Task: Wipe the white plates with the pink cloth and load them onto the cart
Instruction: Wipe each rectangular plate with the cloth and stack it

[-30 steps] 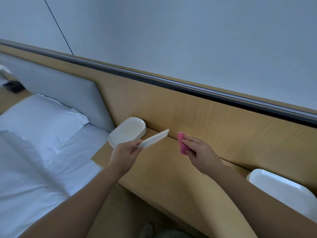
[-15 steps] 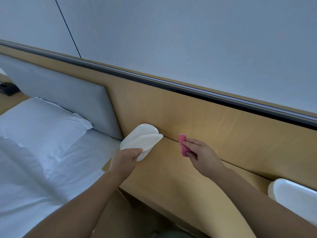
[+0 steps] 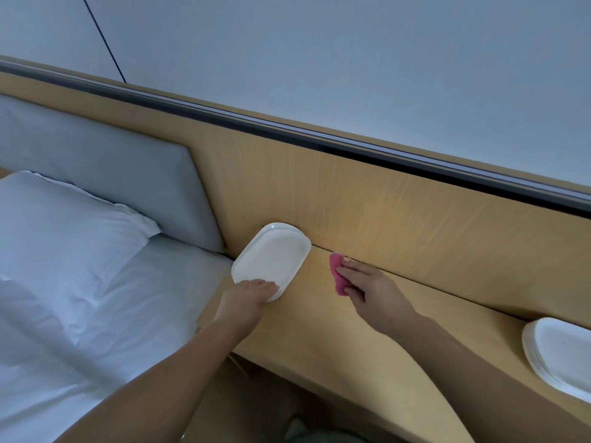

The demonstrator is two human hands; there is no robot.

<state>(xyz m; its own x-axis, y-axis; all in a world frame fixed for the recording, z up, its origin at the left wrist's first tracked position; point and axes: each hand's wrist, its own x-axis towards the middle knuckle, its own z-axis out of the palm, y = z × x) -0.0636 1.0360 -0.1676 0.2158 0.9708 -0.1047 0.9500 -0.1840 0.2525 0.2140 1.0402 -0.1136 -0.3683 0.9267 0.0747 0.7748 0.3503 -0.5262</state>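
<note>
The left hand curls its fingers over the near rim of a plate on the shelf, seemingly setting down a wiped one. The right hand holds the pink cloth, which pokes out past its fingertips. The next move calls for reaching the stack, well right of that hand.

One wooden shelf carries two piles of white plates. The left pile, at the shelf's left end, shows at least two plates. The right pile, at the shelf's right end, has several, their rims too fine to count. One pink cloth is over the shelf's middle. Two hands reach over the shelf: one left hand and one right hand. Left of the shelf are one bed and one pillow.
</note>
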